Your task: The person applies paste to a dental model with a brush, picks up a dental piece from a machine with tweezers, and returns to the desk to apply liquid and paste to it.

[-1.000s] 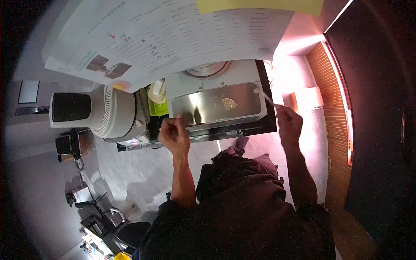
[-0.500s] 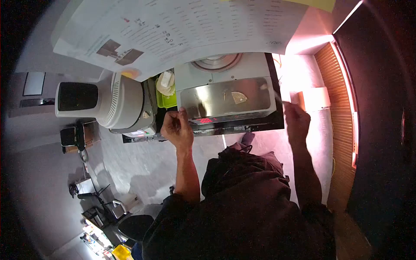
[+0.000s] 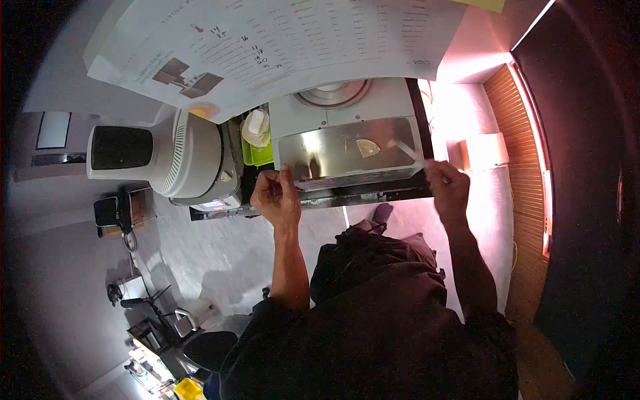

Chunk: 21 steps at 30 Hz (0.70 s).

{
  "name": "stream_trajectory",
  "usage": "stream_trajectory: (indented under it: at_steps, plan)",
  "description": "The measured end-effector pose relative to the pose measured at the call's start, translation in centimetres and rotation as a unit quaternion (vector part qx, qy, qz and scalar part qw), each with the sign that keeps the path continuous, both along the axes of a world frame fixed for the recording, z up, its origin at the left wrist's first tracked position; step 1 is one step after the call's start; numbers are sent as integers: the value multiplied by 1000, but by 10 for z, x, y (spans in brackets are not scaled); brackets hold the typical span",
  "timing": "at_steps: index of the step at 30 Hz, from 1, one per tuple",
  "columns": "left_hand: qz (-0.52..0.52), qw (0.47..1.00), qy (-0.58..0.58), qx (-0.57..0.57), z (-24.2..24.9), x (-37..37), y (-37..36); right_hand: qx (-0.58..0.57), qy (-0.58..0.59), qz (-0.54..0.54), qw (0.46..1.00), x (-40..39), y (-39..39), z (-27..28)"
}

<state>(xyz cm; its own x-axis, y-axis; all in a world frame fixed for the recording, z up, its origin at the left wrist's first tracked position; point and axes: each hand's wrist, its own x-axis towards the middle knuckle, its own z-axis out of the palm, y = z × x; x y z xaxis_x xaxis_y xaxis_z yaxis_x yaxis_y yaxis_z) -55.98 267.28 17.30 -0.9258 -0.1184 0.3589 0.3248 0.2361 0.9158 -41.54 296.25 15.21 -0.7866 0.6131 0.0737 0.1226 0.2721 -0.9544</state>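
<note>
My right hand [image 3: 449,190] pinches a slim whitish stick-like tool [image 3: 415,155], blurred by motion, its tip over the right part of a shiny metal plate [image 3: 393,170]. On the plate lie a pale fan-shaped piece [image 3: 367,148] with a speckled surface and a tiny thin sliver [image 3: 346,145] to its left. At the plate's lower left corner is my left hand [image 3: 277,199], thumb and fingers closed together; anything between them is hidden. The plate sits on the front of a white machine [image 3: 387,100].
A grey-white machine with a dark screen [image 3: 121,148] stands at the left. Beside it, a green tray [image 3: 259,157] holds a crumpled white item [image 3: 256,127]. A printed sheet [image 3: 280,47] hangs across the top. At the right are a pale box [image 3: 485,153] and a slatted wooden panel [image 3: 523,147].
My right hand has moved slightly left, bringing the tool's tip over the plate. The left hand has barely shifted. Red display digits at the plate's front edge have become much fainter.
</note>
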Motion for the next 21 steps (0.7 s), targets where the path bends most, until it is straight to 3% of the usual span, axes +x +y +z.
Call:
stream_trajectory:
  at_steps: [2, 3, 6, 10, 11, 14, 15, 18, 19, 21]
  plan:
    - [-2, 1000, 19, 12, 3, 1, -1, -123, -30, -106, 986, -3, 11, 8]
    - [6, 1000, 19, -11, 3, 1, -2, -122, -18, -104, 987, -4, 15, 2]
    - [11, 999, 15, -51, 5, 1, -1, 60, -29, 36, 997, 2, -1, -11]
    - [2, 1000, 3, -29, 5, 3, 1, -160, -9, -100, 982, 1, 15, -1]
    - [2, 1000, 3, -21, 6, 3, 3, -161, 8, -97, 982, -1, 14, 0]
    - [-7, 1000, -15, -10, -4, 2, 3, 54, 11, 46, 997, 0, -6, -9]
    - [-7, 1000, -11, -26, -4, 2, 3, 36, 9, 44, 998, 2, -8, -11]
    - [-5, 998, -8, -55, -3, 3, 0, -193, 11, -99, 976, 1, 14, -3]
    - [-10, 999, -12, -52, -5, 3, -1, -145, -40, -98, 984, -2, 21, 5]
    - [-20, 999, -15, -43, -9, 1, -1, -20, -16, -16, 1000, 0, 8, -5]
